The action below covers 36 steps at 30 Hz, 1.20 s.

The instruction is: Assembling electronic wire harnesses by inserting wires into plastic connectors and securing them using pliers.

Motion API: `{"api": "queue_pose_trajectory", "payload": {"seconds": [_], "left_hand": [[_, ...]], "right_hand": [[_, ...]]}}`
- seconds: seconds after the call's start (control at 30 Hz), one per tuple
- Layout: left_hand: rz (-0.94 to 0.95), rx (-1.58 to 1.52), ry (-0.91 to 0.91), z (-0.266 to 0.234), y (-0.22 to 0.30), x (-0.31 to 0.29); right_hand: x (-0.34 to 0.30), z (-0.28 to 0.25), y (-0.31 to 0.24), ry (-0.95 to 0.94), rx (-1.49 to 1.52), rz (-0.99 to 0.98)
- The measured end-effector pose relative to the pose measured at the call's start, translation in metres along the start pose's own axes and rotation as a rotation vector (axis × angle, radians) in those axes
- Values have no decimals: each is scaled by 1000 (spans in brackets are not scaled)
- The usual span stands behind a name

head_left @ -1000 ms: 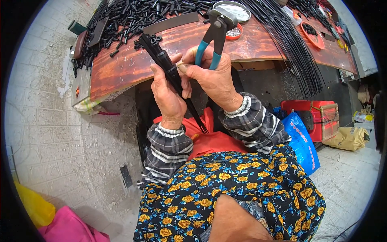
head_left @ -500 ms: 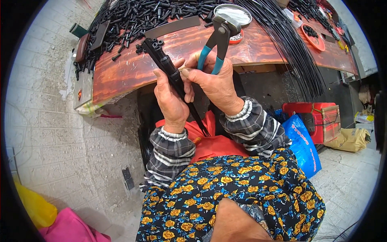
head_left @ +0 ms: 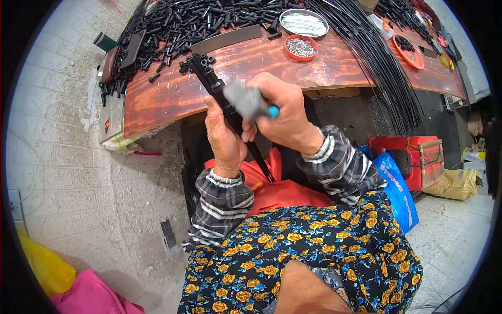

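Observation:
My left hand (head_left: 225,142) is wrapped round a bundle of slim black rods or cables (head_left: 205,73) with dark fittings at its upper end. The bundle slants from the bench edge down toward my lap. My right hand (head_left: 287,112) is closed round a pair of pliers (head_left: 246,100), whose grey head is smeared by motion and lies over the bundle. Only a bit of a teal handle shows below the fist. Whether the jaws touch the bundle, I cannot tell.
On the reddish wooden bench (head_left: 157,97) lies a heap of black tubular parts (head_left: 209,18). A red dish of small metal bits (head_left: 301,48), a round tray of white strips (head_left: 304,24) and long black cables (head_left: 387,89) lie farther right. A red stool (head_left: 413,157) stands at right.
The pliers have swung down and left from upright, so their head now lies against or over the bundle. My right hand has turned over; my left hand stays nearly in place.

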<state>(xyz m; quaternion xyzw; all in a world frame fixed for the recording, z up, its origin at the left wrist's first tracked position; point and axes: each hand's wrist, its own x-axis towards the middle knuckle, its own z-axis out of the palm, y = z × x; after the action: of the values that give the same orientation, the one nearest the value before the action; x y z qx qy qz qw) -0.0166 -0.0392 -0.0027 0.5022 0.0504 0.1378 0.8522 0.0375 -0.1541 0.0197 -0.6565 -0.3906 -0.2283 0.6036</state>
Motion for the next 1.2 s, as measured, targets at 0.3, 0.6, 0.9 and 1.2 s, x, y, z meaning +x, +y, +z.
{"api": "queue_pose_trajectory", "payload": {"seconds": [0.3, 0.6, 0.9, 1.2], "left_hand": [[-102, -115, -98, -18, 12, 9], [-180, -51, -63, -11, 15, -1], [-172, -30, 13, -7, 15, -2], [-104, -72, -30, 0, 19, 9]], "right_hand": [[16, -52, 8, -476, -166, 370], [0, -59, -6, -799, -879, 189], [-10, -57, -3, -553, -800, 59], [26, -62, -17, -582, -1101, -111]]}}
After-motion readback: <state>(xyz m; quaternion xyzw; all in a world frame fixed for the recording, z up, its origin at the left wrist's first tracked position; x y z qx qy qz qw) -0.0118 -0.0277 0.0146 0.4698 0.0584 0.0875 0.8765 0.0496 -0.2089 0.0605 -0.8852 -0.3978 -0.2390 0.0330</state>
